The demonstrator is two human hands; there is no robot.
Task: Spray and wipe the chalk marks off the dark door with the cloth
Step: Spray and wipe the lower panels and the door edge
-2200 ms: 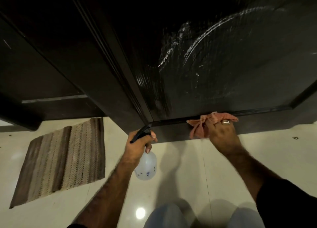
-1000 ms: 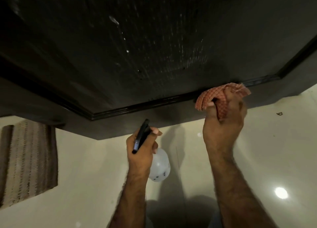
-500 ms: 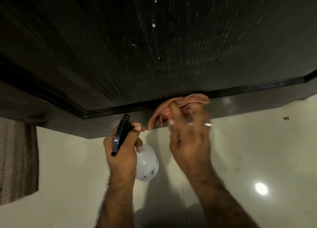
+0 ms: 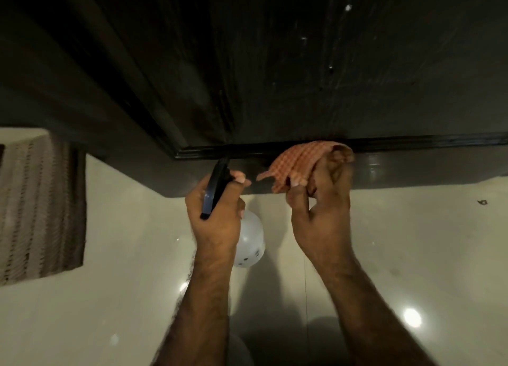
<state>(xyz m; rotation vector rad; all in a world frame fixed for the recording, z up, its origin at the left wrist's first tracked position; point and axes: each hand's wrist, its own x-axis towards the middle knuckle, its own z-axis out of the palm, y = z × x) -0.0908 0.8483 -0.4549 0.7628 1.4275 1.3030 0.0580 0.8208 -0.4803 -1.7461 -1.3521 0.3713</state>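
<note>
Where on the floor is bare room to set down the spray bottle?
Free: the pale glossy floor right of the right hand, below the dark wooden door; also between the striped woven mat and the left hand. Crowded: under the door's lower edge, where both hands, white spray bottle and orange checked cloth meet.

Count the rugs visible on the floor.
1: a striped rug lies on the pale floor at the left edge, partly cut off by the frame; others may lie out of view.
</note>
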